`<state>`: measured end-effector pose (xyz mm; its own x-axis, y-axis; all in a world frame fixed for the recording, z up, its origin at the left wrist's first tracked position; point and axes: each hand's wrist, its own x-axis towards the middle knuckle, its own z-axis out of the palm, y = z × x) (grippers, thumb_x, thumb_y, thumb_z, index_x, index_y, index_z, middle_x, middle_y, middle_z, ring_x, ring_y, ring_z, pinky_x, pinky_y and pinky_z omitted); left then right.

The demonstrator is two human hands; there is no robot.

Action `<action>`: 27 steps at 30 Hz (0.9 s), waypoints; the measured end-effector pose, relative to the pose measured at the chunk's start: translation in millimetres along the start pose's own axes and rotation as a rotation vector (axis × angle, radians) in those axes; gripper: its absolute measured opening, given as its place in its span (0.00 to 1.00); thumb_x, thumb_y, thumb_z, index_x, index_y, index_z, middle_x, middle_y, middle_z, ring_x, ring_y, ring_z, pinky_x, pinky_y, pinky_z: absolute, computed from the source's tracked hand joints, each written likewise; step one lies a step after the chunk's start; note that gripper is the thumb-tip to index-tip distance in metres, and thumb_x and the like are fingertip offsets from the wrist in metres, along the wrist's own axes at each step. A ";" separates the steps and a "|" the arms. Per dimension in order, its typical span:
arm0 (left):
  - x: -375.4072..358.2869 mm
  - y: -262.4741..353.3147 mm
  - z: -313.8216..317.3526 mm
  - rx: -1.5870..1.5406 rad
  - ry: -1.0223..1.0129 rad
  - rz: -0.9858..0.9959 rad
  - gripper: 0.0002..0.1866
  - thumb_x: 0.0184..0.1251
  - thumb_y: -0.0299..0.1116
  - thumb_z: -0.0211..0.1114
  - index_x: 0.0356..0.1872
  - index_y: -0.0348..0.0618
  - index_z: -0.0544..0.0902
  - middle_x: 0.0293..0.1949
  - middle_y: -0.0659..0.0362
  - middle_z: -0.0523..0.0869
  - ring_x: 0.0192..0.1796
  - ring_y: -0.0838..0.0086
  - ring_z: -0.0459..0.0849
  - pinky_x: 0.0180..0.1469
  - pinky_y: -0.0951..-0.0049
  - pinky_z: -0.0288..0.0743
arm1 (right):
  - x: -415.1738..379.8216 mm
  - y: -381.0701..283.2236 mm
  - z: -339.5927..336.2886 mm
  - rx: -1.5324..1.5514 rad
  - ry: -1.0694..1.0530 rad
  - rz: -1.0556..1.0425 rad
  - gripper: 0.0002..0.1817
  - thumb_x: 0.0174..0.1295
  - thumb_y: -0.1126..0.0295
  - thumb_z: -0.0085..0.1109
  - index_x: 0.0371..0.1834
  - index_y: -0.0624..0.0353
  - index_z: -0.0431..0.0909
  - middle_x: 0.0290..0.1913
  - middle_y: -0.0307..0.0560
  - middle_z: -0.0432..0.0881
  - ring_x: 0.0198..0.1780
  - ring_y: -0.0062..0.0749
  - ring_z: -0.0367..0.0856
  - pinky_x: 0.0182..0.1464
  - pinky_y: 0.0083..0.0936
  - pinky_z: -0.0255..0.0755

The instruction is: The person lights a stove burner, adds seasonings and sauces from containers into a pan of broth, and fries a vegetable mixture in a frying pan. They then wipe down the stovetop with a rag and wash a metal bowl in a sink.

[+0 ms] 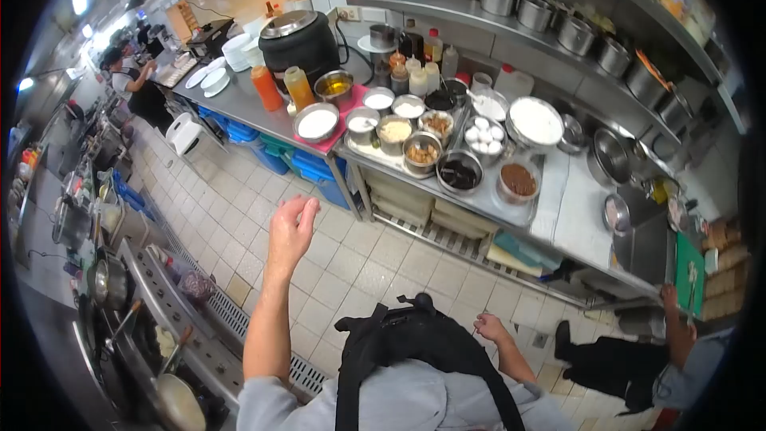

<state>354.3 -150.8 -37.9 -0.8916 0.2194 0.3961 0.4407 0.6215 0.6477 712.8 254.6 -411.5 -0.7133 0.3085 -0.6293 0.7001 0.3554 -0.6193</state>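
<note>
Left hand (290, 233) raised over the tiled floor (351, 263), fingers spread wide and gripping nothing; right hand (491, 326) lower, near the black apron strap (415, 335), loosely open and likewise holding nothing. Nearest to the raised hand: a steel counter (479, 201) crowded with bowls, among them a dish of white powder (317, 123), a bowl of eggs (484, 136), a dark sauce (459, 173) and a brown paste (518, 182). Further back, a black pot (299, 41) beside two squeeze bottles, one orange (266, 88), one yellow (299, 87). Above, a shelf (447, 1) lined with steel pots. Along the left edge, a stove (152, 351) with a pan (179, 403) and a floor drain grate (239, 321). At far right, a co-worker's hand (669, 297) on the counter edge beside a green board (689, 273) (another person (128, 80) at work well down the aisle). Open floor between hands and counter.
</note>
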 end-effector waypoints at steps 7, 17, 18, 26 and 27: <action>144.1 -0.4 72.5 -0.114 -0.072 -0.069 0.12 0.71 0.34 0.66 0.46 0.36 0.87 0.37 0.51 0.90 0.39 0.70 0.88 0.44 0.69 0.79 | 130.6 -53.4 -67.0 0.090 0.174 -0.166 0.23 0.70 0.67 0.54 0.65 0.70 0.73 0.35 0.48 0.85 0.29 0.28 0.84 0.30 0.26 0.77; 429.4 51.3 100.5 -1.086 0.041 0.133 0.17 0.70 0.32 0.68 0.56 0.36 0.84 0.49 0.58 0.88 0.49 0.77 0.83 0.49 0.76 0.78 | 121.3 -121.5 -40.6 0.017 0.174 0.081 0.20 0.68 0.66 0.58 0.59 0.68 0.78 0.33 0.48 0.86 0.29 0.29 0.86 0.29 0.26 0.78; 458.3 63.3 97.1 -1.041 0.036 0.162 0.17 0.71 0.33 0.68 0.56 0.35 0.83 0.48 0.57 0.89 0.50 0.75 0.85 0.51 0.74 0.79 | 113.6 -128.8 -32.2 0.085 0.184 0.115 0.20 0.68 0.67 0.59 0.58 0.69 0.78 0.33 0.48 0.86 0.30 0.30 0.87 0.29 0.26 0.78; 636.7 75.9 190.6 -0.049 -0.137 0.645 0.22 0.67 0.44 0.67 0.57 0.44 0.84 0.52 0.49 0.89 0.54 0.55 0.87 0.58 0.60 0.79 | 114.3 -241.6 7.6 0.327 0.427 0.190 0.22 0.68 0.67 0.59 0.61 0.71 0.76 0.36 0.53 0.87 0.34 0.31 0.88 0.31 0.26 0.79; 644.2 73.9 203.5 -0.060 -0.139 0.663 0.22 0.67 0.44 0.67 0.57 0.44 0.84 0.52 0.49 0.89 0.54 0.55 0.87 0.58 0.60 0.79 | 112.8 -249.0 14.6 0.316 0.465 0.166 0.23 0.66 0.67 0.59 0.61 0.72 0.76 0.35 0.56 0.87 0.34 0.35 0.89 0.35 0.29 0.80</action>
<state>-208.7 189.6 132.7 -0.4340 0.6369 0.6372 0.9003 0.2801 0.3332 458.5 188.0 -335.2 -0.4828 0.7176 -0.5020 0.7287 0.0113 -0.6847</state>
